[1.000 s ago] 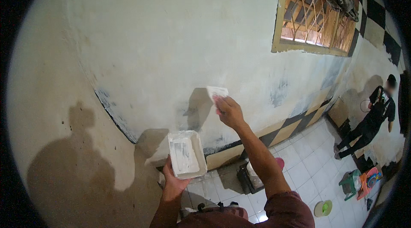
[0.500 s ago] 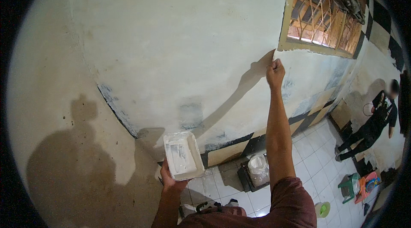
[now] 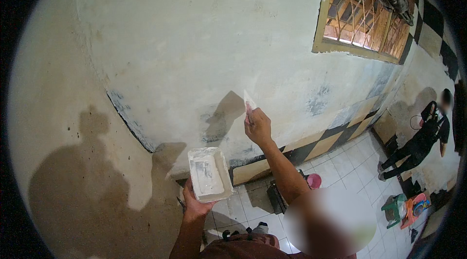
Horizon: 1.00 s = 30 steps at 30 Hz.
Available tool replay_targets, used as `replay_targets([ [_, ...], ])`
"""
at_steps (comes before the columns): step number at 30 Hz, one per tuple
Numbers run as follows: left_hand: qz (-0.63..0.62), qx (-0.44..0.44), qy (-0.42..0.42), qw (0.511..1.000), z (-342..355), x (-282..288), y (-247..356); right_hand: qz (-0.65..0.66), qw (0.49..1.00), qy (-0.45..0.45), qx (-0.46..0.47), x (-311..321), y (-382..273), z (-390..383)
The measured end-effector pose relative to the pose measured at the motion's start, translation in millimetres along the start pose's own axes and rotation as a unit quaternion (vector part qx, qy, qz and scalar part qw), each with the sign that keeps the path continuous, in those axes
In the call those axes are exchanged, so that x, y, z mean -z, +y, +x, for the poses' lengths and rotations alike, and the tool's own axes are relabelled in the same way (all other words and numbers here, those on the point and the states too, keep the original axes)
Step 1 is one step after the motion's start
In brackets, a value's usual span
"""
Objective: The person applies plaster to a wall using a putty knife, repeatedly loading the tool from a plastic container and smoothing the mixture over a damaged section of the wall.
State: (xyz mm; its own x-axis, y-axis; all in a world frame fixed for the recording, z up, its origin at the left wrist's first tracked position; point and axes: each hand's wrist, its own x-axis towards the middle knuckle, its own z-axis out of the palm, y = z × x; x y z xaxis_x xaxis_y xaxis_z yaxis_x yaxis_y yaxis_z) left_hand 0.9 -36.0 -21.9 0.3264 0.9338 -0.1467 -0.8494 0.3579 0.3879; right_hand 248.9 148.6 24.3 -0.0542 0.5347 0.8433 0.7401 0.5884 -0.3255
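My left hand (image 3: 195, 200) grips a white rectangular tray (image 3: 209, 174), smeared with white and grey filler, held out low in front of the wall. My right hand (image 3: 258, 125) is closed on a pink-handled flat spreader (image 3: 249, 96) with white on its blade, raised above and right of the tray against the white-patched wall (image 3: 204, 54). The spreader casts a shadow on the wall to its left.
A barred window (image 3: 360, 15) is upper right. At the right another person (image 3: 421, 139) in dark clothes stands near a wall. On the tiled floor are coloured plastic stools (image 3: 406, 208), a pink bucket (image 3: 314, 180) and a dark object (image 3: 276, 198). A blurred patch covers the lower right.
My right hand reached up toward the window's lower left corner half a second ago and has since come down and left. The tray in my left hand has moved only slightly.
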Motion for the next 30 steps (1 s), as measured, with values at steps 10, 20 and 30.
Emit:
replay_targets([
  [10, 0.033, -0.047, 0.095, 0.994, -5.7, -10.0, -4.5, -0.064, 0.994, 0.086, 0.032, -59.1, 1.0, 58.6],
  [20, -0.039, -0.008, -0.007, 0.999, 2.7, 9.3, 2.4, 0.105, 0.978, 0.176, -0.033, -3.7, 1.9, 9.7],
  [30, 0.149, -0.133, -0.031, 0.979, -7.2, -17.8, -6.4, 0.054, 0.990, 0.108, -0.071, -56.3, 21.2, 22.4],
])
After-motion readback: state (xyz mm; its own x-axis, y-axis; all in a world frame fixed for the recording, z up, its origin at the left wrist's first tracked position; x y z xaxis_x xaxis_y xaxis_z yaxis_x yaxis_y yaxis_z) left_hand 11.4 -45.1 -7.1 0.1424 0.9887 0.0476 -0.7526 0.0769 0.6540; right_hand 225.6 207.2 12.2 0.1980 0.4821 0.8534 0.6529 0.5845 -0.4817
